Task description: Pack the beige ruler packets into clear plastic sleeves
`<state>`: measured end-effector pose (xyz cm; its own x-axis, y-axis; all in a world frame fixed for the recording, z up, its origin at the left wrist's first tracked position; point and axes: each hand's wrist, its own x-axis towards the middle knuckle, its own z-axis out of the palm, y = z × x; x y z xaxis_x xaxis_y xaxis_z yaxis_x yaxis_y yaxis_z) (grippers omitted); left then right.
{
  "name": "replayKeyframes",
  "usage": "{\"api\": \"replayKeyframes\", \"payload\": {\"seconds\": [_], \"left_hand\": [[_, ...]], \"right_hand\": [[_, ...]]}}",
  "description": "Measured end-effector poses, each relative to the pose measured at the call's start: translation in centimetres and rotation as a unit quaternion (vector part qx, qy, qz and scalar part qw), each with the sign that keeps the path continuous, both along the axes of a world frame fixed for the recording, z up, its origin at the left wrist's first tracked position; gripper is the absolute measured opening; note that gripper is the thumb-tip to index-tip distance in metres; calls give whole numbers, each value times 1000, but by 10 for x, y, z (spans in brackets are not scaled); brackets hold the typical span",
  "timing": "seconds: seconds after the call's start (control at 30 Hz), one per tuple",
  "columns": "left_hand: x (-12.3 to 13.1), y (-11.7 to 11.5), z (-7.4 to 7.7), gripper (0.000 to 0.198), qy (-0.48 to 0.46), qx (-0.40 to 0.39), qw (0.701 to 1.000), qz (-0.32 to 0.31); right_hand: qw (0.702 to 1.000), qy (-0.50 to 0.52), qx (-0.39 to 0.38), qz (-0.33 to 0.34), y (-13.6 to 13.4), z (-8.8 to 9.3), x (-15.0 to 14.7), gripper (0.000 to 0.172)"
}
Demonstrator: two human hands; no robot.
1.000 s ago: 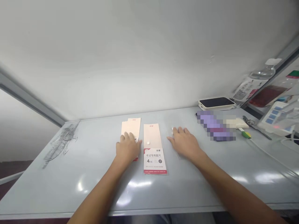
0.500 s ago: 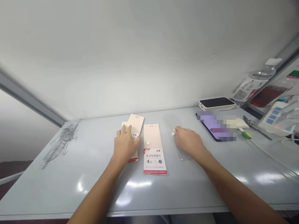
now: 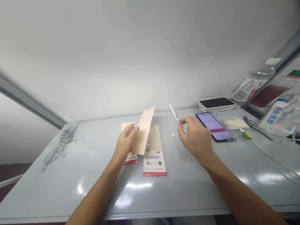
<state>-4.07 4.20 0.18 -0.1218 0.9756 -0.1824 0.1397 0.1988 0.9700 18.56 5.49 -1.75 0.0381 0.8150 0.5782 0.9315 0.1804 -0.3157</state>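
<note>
My left hand (image 3: pixel 125 143) is raised off the table, shut on a peach card sheet (image 3: pixel 144 132) that tilts upward. Below it lies a second ruler-set packet (image 3: pixel 130 158), with red print on its lower end and its upper part hidden behind my hand and the sheet. To the right stands a peach and white ruler-set packet (image 3: pixel 154 162) with Chinese print. My right hand (image 3: pixel 193 135) pinches a thin clear strip (image 3: pixel 173 111) above a flat clear plastic sleeve (image 3: pixel 177 147), which carries a small white dot.
A phone (image 3: pixel 211 126) showing a timer lies to the right, and a cream-cased phone (image 3: pixel 217 104) sits behind it. Scissors (image 3: pixel 249 123), a green-yellow tool (image 3: pixel 247 135), a plastic bottle (image 3: pixel 255 82) and a white device (image 3: pixel 276 117) crowd the right side.
My left hand has lifted the peach sheet off the table. My right hand has risen from the sleeve, holding the strip. The blurred patch over the phone has shrunk, so its screen shows.
</note>
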Motion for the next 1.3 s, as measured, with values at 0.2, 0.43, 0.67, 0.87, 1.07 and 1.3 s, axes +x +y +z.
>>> {"api": "replayKeyframes", "payload": {"seconds": [0.2, 0.43, 0.67, 0.87, 1.07, 1.3], "left_hand": [[18, -7, -8, 52, -294, 22, 948, -122], [45, -22, -15, 37, -383, -52, 911, -140], [33, -16, -17, 33, -391, -52, 916, -76], [26, -11, -24, 33, -377, -39, 923, -64], [28, -13, -16, 37, -279, -69, 950, -118], [-6, -2, 5, 40, 122, 58, 988, -77]], "right_hand": [[979, 77, 86, 166, -16, -8, -28, 11], [956, 106, 66, 265, -29, -23, -55, 23], [947, 155, -25, 280, -27, -18, -52, 21], [935, 222, -75, 266, -23, -18, -49, 16], [883, 395, -200, 156, -6, -16, -33, 84], [820, 501, -230, 153, 5, -4, -17, 61]]}}
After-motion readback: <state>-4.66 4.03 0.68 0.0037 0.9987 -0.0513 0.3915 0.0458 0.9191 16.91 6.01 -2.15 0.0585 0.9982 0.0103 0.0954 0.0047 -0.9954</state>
